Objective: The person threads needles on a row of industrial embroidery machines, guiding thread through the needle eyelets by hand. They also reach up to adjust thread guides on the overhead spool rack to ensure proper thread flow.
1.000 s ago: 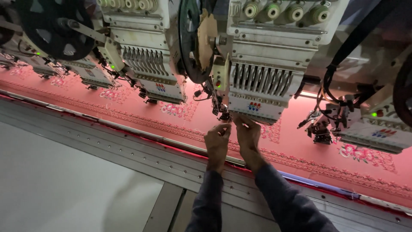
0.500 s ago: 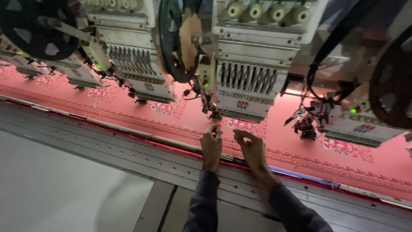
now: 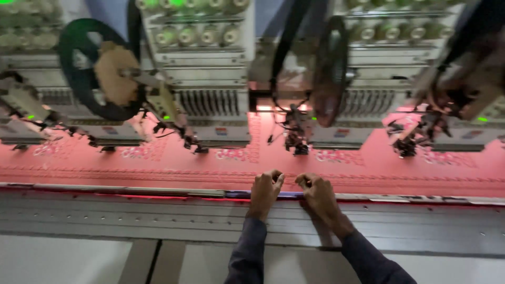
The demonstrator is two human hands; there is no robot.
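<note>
Both hands withdrew from embroidery head [image 3: 213,100] to frame edge [image 3: 158,190] | left hand [image 3: 265,190], right hand [image 3: 315,192] curled, pinching fabric [image 3: 368,168] border | needle work ended.

Embroidery heads [image 3: 210,100] — dark reel [image 3: 87,68]

The left hand [image 3: 265,190] and right hand [image 3: 315,192] rest side by side on the frame rail [image 3: 158,192]. Behind the rail lies the fabric [image 3: 210,168], and above it stand the embroidery heads [image 3: 210,79]
</note>
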